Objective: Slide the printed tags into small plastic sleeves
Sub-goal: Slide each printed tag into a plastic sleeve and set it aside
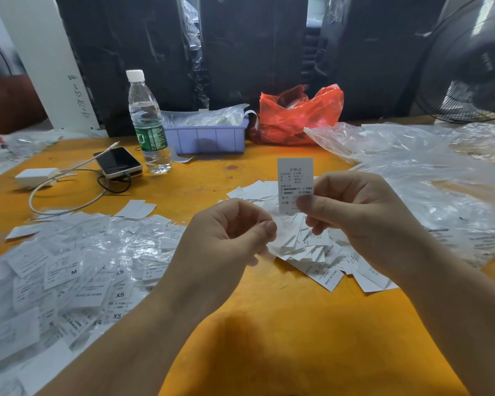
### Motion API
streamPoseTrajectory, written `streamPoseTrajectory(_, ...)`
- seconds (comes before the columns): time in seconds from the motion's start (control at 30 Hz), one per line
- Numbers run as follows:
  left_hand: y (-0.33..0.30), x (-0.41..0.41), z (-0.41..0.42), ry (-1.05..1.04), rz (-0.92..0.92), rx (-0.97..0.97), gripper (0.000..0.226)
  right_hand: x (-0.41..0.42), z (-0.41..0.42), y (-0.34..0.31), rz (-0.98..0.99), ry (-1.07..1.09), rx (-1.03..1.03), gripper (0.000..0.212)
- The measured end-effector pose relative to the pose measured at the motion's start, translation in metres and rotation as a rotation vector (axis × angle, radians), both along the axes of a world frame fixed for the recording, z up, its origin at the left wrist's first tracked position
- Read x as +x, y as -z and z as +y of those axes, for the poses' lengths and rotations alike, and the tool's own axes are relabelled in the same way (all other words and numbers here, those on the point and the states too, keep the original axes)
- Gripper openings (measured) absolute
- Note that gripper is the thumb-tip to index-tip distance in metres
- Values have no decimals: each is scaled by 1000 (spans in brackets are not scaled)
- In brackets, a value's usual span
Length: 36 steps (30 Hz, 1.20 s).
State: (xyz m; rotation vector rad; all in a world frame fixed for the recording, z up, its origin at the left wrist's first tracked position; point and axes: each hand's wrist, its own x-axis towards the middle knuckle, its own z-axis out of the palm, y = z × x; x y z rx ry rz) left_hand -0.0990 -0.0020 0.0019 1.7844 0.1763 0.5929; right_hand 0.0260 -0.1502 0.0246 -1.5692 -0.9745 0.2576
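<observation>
My right hand [355, 212] pinches a white printed tag [295, 178] by its lower right corner and holds it upright above the table. My left hand [226, 238] is just to its left, fingers curled and thumb against the fingertips, pinching what looks like a thin clear plastic sleeve [253, 260]; only a faint edge shows below the thumb. Under both hands lies a heap of loose tags [315, 252]. A big pile of tags in clear sleeves [69, 270] covers the left of the orange table [269, 324].
Crumpled clear plastic bags [412, 178] spread over the right side. At the back stand a water bottle [149, 124], a phone [117, 162] with cable and white charger [36, 175], a purple tray [206, 137], a red bag [297, 115] and a fan [469, 61].
</observation>
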Motion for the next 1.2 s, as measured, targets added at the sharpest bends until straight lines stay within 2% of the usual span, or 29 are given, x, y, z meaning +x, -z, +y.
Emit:
streamPoseTrajectory(0.2, 0, 0, 1, -20, -7, -16, 6, 2, -2, -1, -8, -6, -19, 17)
streamPoseTrajectory(0.3, -1, 0, 1, -16, -7, -18, 7, 2, -1, 0, 6, -21, -36, 20)
streamPoseTrajectory(0.53, -1, 0, -1, -18, -3, -23, 7, 1, 1, 1, 96, -102, -13, 12)
streamPoseTrajectory(0.67, -1, -1, -1, -34, -2, -14, 5, 2, 1, 2, 217, -180, 27, 8)
streamPoseTrajectory(0.73, -1, 0, -1, -48, 0, -14, 5, 4, 1, 3, 274, -201, 43, 14)
streamPoseTrajectory(0.87, -2, 0, -2, -63, 0, -21, 8, 5, 1, 2, 344, -220, 49, 38)
streamPoseTrajectory(1.1, -1, 0, 0, -83, -1, -26, 13, 5, 0, 2, 343, -217, 75, 25)
streamPoseTrajectory(1.2, 0, 0, 0, -76, 2, -25, 15, 3, 0, 3, 261, -256, 90, 20)
